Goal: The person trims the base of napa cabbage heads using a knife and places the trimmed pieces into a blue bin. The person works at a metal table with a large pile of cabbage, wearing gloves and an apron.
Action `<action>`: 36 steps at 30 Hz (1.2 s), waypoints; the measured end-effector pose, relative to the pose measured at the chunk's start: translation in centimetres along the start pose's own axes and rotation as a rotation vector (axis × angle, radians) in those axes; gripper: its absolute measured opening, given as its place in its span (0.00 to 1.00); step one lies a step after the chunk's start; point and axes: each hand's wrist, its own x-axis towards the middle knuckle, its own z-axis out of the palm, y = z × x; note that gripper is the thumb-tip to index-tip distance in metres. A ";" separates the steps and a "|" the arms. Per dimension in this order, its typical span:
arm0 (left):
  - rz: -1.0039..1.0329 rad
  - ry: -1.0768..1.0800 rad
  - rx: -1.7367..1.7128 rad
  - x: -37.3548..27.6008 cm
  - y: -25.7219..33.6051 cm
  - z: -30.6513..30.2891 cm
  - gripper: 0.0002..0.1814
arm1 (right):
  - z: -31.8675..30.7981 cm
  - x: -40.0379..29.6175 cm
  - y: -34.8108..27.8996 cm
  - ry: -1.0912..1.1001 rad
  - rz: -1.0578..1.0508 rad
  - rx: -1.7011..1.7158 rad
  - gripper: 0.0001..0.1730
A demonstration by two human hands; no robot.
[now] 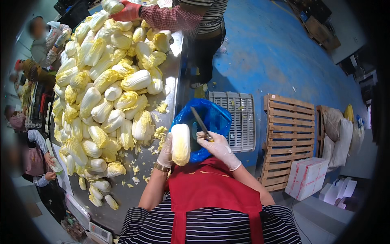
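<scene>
In front of my red apron, my gloved left hand (pixel 165 152) grips a trimmed napa cabbage (pixel 181 145) from its left side, white base pointing away from me and yellow leaf tip towards me. My gloved right hand (pixel 218 147) holds a knife (pixel 199 122) with its blade slanting up and to the left. A small brownish piece, perhaps a cut cabbage stub, shows at the right fingertips. Below both hands, a blue plastic bag (pixel 224 116) gapes wide; its contents are mostly hidden. Many napa cabbages (pixel 112 91) lie heaped on the steel table (pixel 122 201) to my left.
Cabbage scraps (pixel 160 134) litter the table edge. A grey plastic crate (pixel 249 122) stands right of the bag, then a wooden pallet (pixel 289 131) and a white box (pixel 306 178). A co-worker's orange-gloved hand (pixel 126 11) holds a cabbage at the far end. Other people work across the table.
</scene>
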 end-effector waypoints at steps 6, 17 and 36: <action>0.199 -0.117 0.286 0.5 -1.4 2.3 0.35 | 0.7 0.7 1.0 -0.054 -0.021 -0.158 0.26; 0.223 -0.047 0.325 0.3 -2.1 2.6 0.43 | 1.7 0.7 1.5 0.039 -0.209 -0.203 0.21; 0.019 -0.189 0.017 -0.5 1.0 -0.4 0.49 | -0.5 0.4 2.1 0.102 0.036 0.047 0.23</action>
